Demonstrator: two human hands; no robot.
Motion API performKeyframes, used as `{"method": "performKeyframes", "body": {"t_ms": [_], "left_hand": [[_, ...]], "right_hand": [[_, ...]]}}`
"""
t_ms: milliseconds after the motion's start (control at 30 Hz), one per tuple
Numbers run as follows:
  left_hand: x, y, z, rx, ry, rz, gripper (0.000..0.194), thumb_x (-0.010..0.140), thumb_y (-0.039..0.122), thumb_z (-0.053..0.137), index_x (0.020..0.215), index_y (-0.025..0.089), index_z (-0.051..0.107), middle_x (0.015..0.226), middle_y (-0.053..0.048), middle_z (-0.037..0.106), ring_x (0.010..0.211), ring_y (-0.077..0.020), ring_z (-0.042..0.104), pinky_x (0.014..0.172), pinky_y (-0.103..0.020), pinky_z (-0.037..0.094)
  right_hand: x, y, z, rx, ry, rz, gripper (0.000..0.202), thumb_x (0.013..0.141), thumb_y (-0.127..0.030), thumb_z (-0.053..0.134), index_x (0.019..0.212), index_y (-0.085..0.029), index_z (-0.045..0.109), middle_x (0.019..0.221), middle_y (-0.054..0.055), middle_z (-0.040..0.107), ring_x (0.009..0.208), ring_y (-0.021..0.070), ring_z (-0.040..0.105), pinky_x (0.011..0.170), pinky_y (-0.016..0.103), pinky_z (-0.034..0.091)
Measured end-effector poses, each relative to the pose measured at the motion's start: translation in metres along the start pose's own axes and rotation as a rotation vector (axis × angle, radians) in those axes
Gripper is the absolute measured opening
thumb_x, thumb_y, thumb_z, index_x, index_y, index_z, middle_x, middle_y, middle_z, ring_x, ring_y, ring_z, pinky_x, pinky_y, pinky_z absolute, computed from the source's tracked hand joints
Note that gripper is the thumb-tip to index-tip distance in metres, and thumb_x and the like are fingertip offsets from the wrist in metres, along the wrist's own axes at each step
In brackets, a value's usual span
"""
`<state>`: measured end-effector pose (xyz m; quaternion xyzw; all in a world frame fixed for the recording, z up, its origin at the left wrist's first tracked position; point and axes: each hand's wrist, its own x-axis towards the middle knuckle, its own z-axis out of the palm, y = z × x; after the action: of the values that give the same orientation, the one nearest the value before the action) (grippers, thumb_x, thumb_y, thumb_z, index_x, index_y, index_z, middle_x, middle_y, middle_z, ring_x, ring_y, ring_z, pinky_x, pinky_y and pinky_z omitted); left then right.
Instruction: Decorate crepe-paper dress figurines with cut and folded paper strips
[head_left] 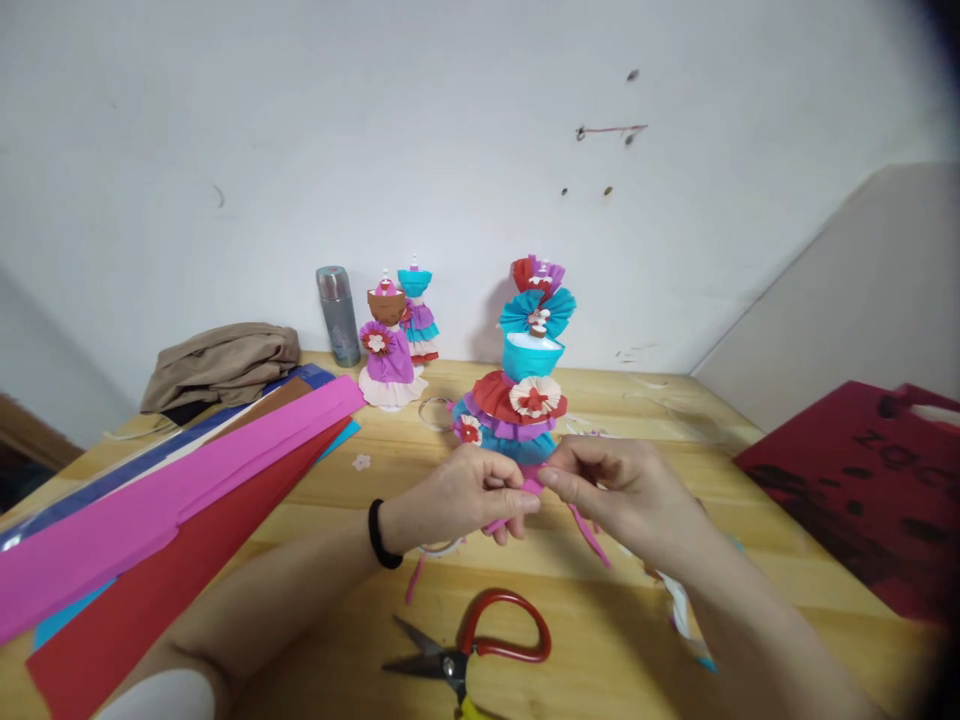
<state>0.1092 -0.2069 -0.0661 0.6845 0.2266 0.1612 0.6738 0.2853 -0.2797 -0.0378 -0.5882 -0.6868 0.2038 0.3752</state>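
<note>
pink paper is pinched narrowly by the left hand and the right hand, just in front of the tiered dress; it seems to be being gathered. a light, even pinch seems called for next. dark letters on the red bag cannot be read surely.

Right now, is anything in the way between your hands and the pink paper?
No, nothing I can see. The left hand and right hand are already pinching the pink paper. The frilly paper dress stands behind it, and the open scissors lie nearer the camera, not in between.
</note>
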Motion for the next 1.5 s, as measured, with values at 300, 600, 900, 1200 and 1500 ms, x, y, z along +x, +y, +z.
{"method": "performKeyframes", "body": {"t_ms": [300, 600, 900, 1200, 1500], "left_hand": [[0.002, -0.006, 0.002, -0.034, -0.015, -0.003, 0.034, 0.076, 0.041, 0.074, 0.064, 0.014, 0.057, 0.059, 0.002, 0.061, 0.049, -0.0064, 0.054, 0.05, -0.019, 0.045], [0.003, -0.011, -0.001, 0.014, -0.006, -0.024, 0.026, 0.081, 0.032, 0.067, 0.065, 0.013, 0.058, 0.06, 0.001, 0.062, 0.05, -0.0065, 0.055, 0.05, -0.019, 0.044], [0.004, -0.006, -0.001, -0.029, 0.01, 0.021, 0.031, 0.078, 0.039, 0.072, 0.069, 0.013, 0.059, 0.063, 0.0, 0.064, 0.051, -0.0059, 0.056, 0.051, -0.018, 0.045], [0.0, 0.0, -0.002, -0.034, -0.061, 0.039, 0.028, 0.088, 0.027, 0.065, 0.065, 0.012, 0.059, 0.06, 0.002, 0.061, 0.049, -0.0045, 0.056, 0.05, -0.016, 0.045], [-0.004, 0.009, -0.008, 0.03, -0.113, 0.006, 0.026, 0.091, 0.019, 0.063, 0.066, 0.011, 0.059, 0.061, 0.002, 0.062, 0.048, -0.0038, 0.058, 0.05, -0.015, 0.048]], "right_hand": [[0.0, 0.0, -0.001, -0.012, -0.068, -0.008, 0.035, 0.085, -0.044, 0.061, 0.059, -0.019, 0.058, 0.053, 0.0, 0.057, 0.051, 0.0129, 0.046, 0.048, 0.025, 0.034], [0.003, 0.004, 0.001, -0.007, -0.047, 0.011, 0.037, 0.083, -0.045, 0.061, 0.057, -0.02, 0.052, 0.052, -0.001, 0.05, 0.05, 0.0128, 0.044, 0.048, 0.025, 0.034], [0.005, -0.003, 0.001, 0.1, -0.063, -0.01, 0.043, 0.085, -0.05, 0.06, 0.057, -0.018, 0.054, 0.048, -0.002, 0.049, 0.047, 0.01, 0.04, 0.047, 0.023, 0.033], [-0.006, 0.012, -0.002, 0.116, -0.06, 0.061, 0.045, 0.082, -0.058, 0.065, 0.06, -0.02, 0.056, 0.048, -0.003, 0.048, 0.041, 0.0101, 0.042, 0.042, 0.024, 0.032], [-0.009, 0.002, -0.005, 0.131, 0.014, 0.057, 0.047, 0.083, -0.06, 0.065, 0.058, -0.023, 0.052, 0.046, -0.003, 0.044, 0.038, 0.0094, 0.039, 0.039, 0.025, 0.026]]}}
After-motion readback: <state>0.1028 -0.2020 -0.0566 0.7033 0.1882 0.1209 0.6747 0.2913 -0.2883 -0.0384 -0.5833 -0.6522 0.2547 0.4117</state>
